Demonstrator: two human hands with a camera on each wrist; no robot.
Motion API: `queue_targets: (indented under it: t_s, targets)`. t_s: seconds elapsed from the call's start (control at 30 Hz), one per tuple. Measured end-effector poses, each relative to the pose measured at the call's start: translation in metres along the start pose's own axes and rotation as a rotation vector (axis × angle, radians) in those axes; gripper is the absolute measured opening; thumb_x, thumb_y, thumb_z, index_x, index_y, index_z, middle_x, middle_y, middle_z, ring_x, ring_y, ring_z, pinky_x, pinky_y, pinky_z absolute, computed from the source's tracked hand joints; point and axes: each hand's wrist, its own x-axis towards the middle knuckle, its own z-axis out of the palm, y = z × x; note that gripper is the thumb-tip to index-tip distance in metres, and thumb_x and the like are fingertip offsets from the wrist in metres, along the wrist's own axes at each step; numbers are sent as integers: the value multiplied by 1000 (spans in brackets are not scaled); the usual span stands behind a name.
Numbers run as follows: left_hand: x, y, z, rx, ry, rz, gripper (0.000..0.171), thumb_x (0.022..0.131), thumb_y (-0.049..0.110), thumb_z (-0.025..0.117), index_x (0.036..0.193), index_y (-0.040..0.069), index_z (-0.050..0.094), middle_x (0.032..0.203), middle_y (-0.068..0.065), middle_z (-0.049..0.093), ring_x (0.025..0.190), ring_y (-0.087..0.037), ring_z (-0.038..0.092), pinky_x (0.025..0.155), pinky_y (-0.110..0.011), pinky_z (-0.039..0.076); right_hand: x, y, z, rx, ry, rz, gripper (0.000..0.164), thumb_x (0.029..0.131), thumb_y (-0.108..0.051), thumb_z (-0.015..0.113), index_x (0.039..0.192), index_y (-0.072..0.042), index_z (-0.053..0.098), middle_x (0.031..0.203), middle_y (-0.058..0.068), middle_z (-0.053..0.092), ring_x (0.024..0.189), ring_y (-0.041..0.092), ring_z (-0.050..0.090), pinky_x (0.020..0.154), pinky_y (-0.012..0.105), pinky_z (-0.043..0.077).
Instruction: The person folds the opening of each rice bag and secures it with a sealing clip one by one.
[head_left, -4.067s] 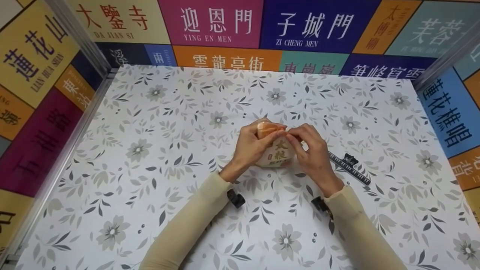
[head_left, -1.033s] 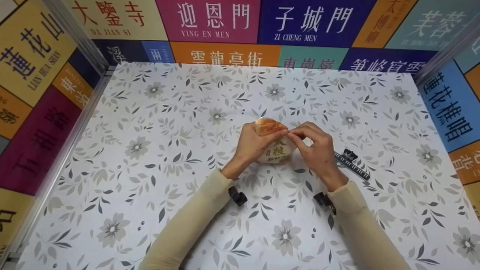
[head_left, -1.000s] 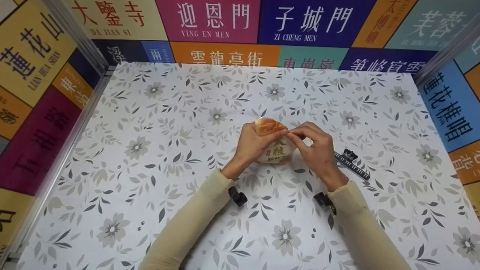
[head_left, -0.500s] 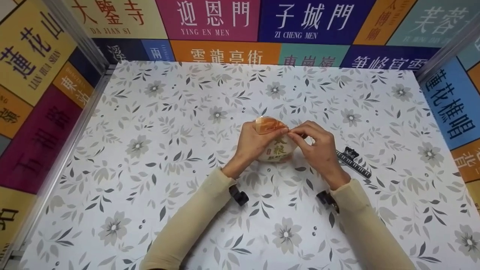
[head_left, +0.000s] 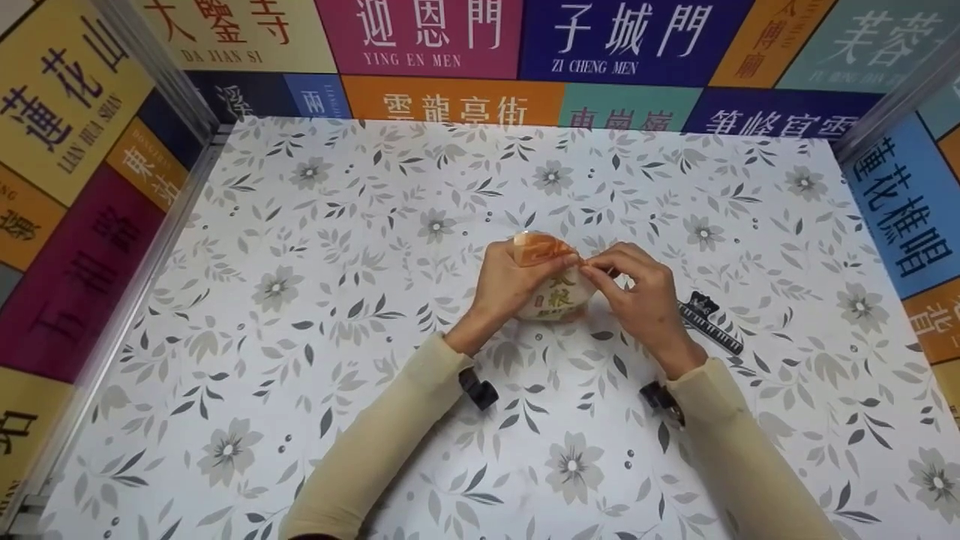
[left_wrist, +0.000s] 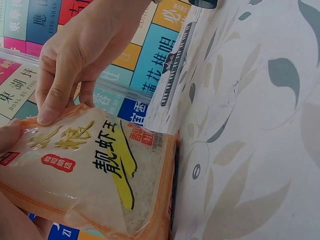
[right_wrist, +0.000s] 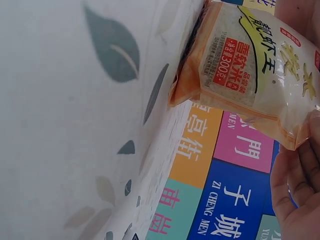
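A small clear-and-orange plastic bag of rice (head_left: 556, 304) with Chinese print stands on the table between both hands. My left hand (head_left: 506, 281) grips its orange top from the left side. My right hand (head_left: 641, 289) pinches the bag's upper right corner between thumb and forefinger. In the left wrist view the right hand (left_wrist: 82, 60) holds the top edge of the rice bag (left_wrist: 65, 165), and only parts of the left hand (left_wrist: 9, 137) show. White grains are visible through the clear window of the bag (right_wrist: 245, 65) in the right wrist view.
A black-and-white piano-key strip (head_left: 711, 328) with a black figure on its edge lies just right of the right hand. A floral white cloth covers the table (head_left: 360, 420). Colourful printed panels (head_left: 435, 37) wall the back and both sides.
My right hand has shifted slightly right, its fingertips still at the bag's top corner. The left hand keeps its grip. The whole view has tilted slightly.
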Motion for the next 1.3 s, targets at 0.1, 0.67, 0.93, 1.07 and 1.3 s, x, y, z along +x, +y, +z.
queue_targets:
  t_s: [0.1, 0.67, 0.93, 1.07, 1.3]
  targets:
    - [-1, 0, 0, 10, 6, -5, 28, 85, 23, 88, 105, 5, 80, 99, -10, 82, 84, -13, 78, 81, -30, 63, -2, 1, 0, -10, 0, 5, 5, 86, 0, 81, 90, -3, 79, 86, 9, 75, 83, 1, 63, 78, 11, 54]
    - [-3, 1, 1, -2, -4, -29, 26, 85, 21, 88, 105, 7, 81, 100, -8, 82, 88, -15, 78, 85, -29, 63, -10, 8, -7, -24, -28, 5, 10, 86, 4, 81, 92, -4, 79, 86, 9, 75, 80, 7, 63, 76, 10, 51]
    - [-3, 3, -1, -8, -9, -21, 28, 85, 21, 88, 107, 5, 80, 102, -11, 82, 89, -14, 78, 85, -28, 63, -10, 8, -11, -23, -59, -3, 7, 88, 0, 80, 93, -5, 80, 89, 8, 73, 81, 5, 64, 77, 10, 52]
    - [-3, 3, 0, -14, -8, -15, 27, 85, 20, 88, 106, 6, 80, 101, -9, 82, 89, -14, 78, 85, -29, 63, -11, 9, -11, -26, -53, -8, 10, 85, 5, 80, 91, -3, 80, 88, 9, 73, 80, 6, 64, 76, 9, 52]
    - [-4, 3, 0, -10, -2, -10, 26, 85, 20, 88, 106, 6, 81, 100, -8, 83, 88, -14, 78, 84, -30, 63, -13, 10, -13, -53, -50, -3, 12, 83, 7, 81, 91, -2, 80, 84, 10, 72, 75, 8, 62, 71, 7, 49]
